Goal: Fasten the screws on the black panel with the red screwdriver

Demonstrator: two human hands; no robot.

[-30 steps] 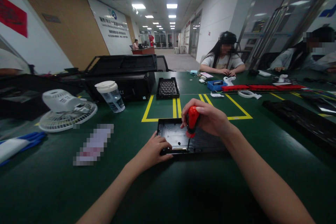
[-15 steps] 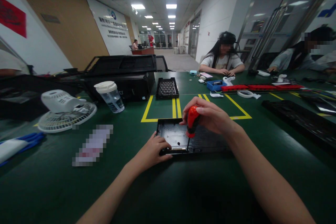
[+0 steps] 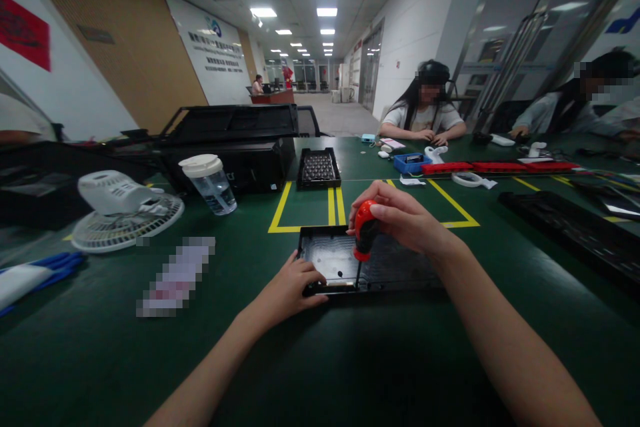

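**While the Left Hand Is Pinning the Tray, the Right Is Standing a Screwdriver in It**

Because the dark green surface [image 3: 100, 360] is serving several people, two of them sitting across it, yellow tape lines [image 3: 333, 207] are marking off bays on it. A large black equipment case [image 3: 235, 147] is sitting at the far left, well apart from the hands. A shallow black rectangular plastic tray [image 3: 327, 255] is lying flat right before the person, just short of the tape, where both arms are reaching it easily. A white desk fan [image 3: 125, 210] is lying face down to the left. Beyond the tape a smaller black tray of round parts [image 3: 320, 169] is sitting, and a clear lidded plastic cup [image 3: 210, 183] is standing by the case.

The left hand [image 3: 290, 287] is gripping the shallow tray's near left corner with its fingers curled over the rim, most likely to stop it sliding. The right hand [image 3: 405, 220] is clenching the red bulb handle of a short screwdriver [image 3: 365, 233]. It is holding the tool nearly upright, so the dark shaft is meeting the tray floor near the front edge. What the tip is touching is too small to tell.
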